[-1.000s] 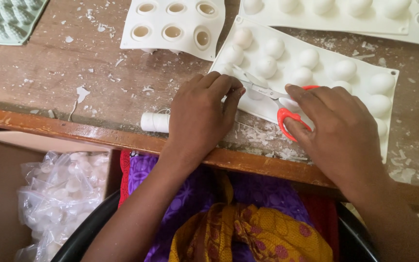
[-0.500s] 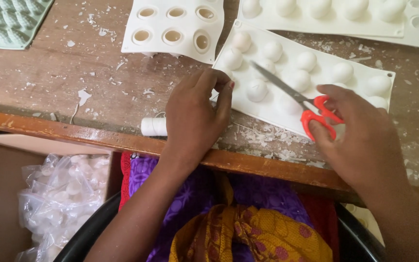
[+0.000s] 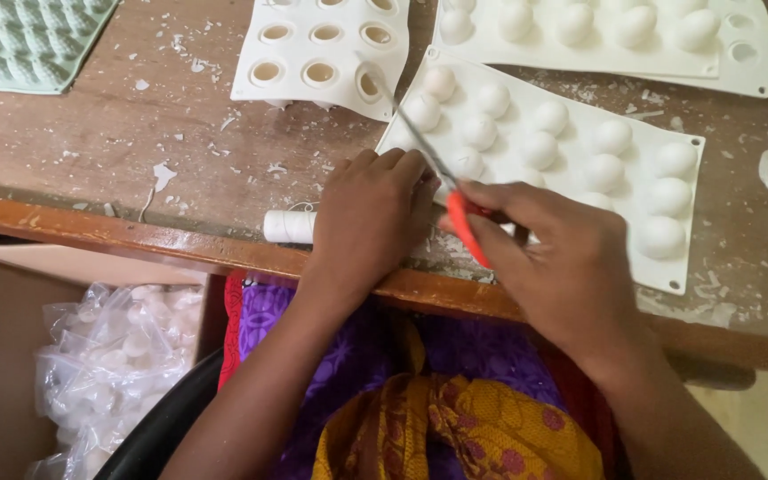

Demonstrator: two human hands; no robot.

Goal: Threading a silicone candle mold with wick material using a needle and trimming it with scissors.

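- right hand [image 3: 562, 267] grips red-handled steel scissors [image 3: 442, 182], fingers closed round the handles, blades over the white silicone dome mould [image 3: 677, 267].
- left hand [image 3: 371, 218] rests curled at the mould's near corner; its grip cannot be told.
- white thread spool [image 3: 288, 226] lies just beside the left hand.

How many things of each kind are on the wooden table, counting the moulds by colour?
White moulds: 3
Green mould: 1
Scissors: 1
Thread spool: 1
Total: 6
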